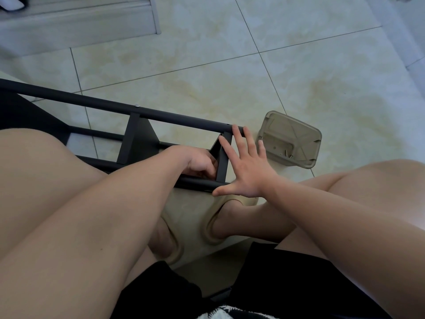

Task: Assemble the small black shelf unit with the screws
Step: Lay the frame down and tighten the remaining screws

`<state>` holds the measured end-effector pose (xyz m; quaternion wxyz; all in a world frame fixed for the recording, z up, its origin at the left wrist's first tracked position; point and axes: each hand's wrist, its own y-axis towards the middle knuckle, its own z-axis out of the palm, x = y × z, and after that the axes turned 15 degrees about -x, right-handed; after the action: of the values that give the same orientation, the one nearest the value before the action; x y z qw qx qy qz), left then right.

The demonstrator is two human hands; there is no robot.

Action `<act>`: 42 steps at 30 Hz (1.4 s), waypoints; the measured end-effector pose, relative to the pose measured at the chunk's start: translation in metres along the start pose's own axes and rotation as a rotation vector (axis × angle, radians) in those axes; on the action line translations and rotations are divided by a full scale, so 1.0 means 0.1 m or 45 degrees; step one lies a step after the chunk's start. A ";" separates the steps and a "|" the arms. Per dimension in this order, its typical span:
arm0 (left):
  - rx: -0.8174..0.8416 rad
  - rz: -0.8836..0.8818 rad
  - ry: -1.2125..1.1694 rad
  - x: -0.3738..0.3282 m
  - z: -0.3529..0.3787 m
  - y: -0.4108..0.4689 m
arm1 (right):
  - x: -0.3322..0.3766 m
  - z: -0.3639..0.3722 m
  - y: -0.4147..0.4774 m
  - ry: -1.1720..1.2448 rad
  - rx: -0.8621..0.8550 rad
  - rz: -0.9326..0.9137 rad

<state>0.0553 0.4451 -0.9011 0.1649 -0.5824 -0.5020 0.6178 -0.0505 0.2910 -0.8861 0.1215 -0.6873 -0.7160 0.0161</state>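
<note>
We find the shelf unit (138, 139) lying on the floor, largely framed, our left hand (197, 162) curled inside its end panel, right hand (243, 162) spread flat against it, spare screws (286, 154) remaining in the tray (299, 127).

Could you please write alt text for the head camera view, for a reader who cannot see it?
A seated person braces a black metal shelf frame lying on its side on pale floor tiles: the left hand curls inside it at a panel joint, the right hand spreads open against its end. A translucent grey plastic tray holding a few small screws sits beside it.
</note>
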 end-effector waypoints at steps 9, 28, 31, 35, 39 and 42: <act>-0.081 -0.023 0.174 0.06 -0.01 0.02 | 0.01 -0.01 0.00 -0.003 0.003 0.004; 0.045 -0.083 -0.118 0.07 -0.02 0.04 | -0.02 0.03 -0.01 0.015 -0.042 -0.011; 0.048 -0.121 -0.050 0.07 -0.01 0.04 | -0.02 0.04 -0.01 0.028 -0.044 -0.009; 0.060 -0.111 0.041 0.06 -0.01 0.03 | -0.02 0.04 -0.01 0.029 -0.045 -0.012; 0.102 -0.077 -0.130 0.05 0.01 0.03 | -0.02 0.04 -0.01 0.039 -0.047 -0.011; 0.089 -0.061 -0.169 0.06 0.00 0.03 | -0.02 0.03 -0.01 0.035 -0.042 -0.007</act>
<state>0.0546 0.4484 -0.9073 0.1663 -0.5217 -0.5038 0.6681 -0.0522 0.2899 -0.8891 0.1202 -0.6873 -0.7164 -0.0054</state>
